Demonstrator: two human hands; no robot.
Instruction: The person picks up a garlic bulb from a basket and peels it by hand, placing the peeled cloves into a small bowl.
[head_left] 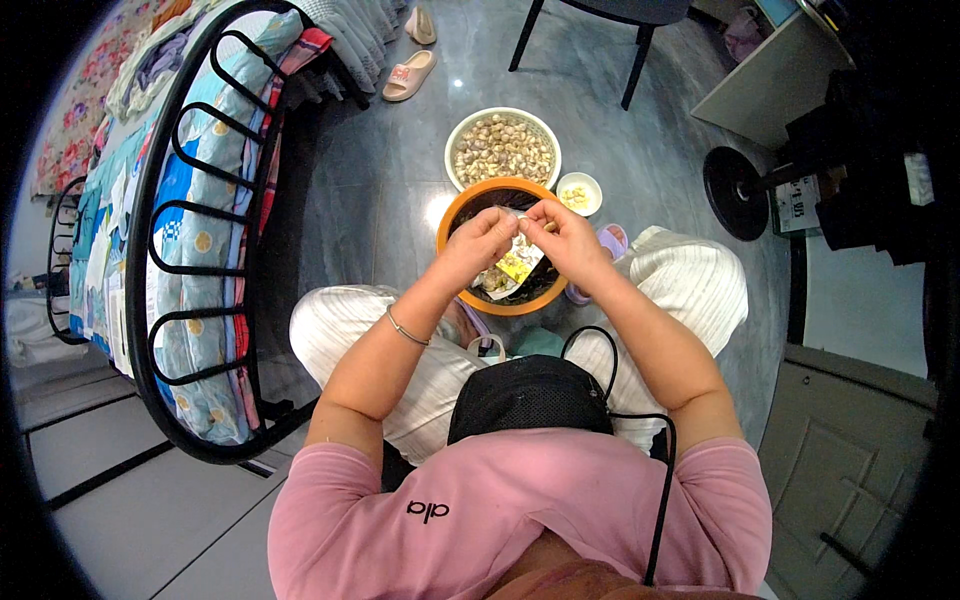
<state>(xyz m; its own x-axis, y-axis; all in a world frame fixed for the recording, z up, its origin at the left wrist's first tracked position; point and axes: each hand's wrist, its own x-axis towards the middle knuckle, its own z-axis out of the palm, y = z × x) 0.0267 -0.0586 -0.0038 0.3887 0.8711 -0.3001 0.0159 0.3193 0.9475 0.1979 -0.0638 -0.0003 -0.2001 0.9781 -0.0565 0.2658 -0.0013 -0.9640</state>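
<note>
Above an orange-rimmed bin [447, 232], my left hand [482, 240] and my right hand [570, 240] meet, fingertips pinched together. Between them is a small pale piece [519, 213] that looks like a garlic clove, mostly covered by the fingers. The bin has a dark inside, with a white-and-yellow wrapper [517, 268] and pale skins in it. Just beyond stands a pale round basin [557, 150] full of unpeeled garlic cloves [505, 150]. To its right, a small white bowl [596, 186] holds several pale yellow peeled cloves [576, 196].
My knees flank the bin, with purple slippers [613, 240] beside it. A black metal bed frame [150, 220] is at the left. Pink slippers [409, 76] and a dark chair [630, 12] are farther off. A round black stand base [736, 193] is at the right. A black cable [668, 480] crosses my lap.
</note>
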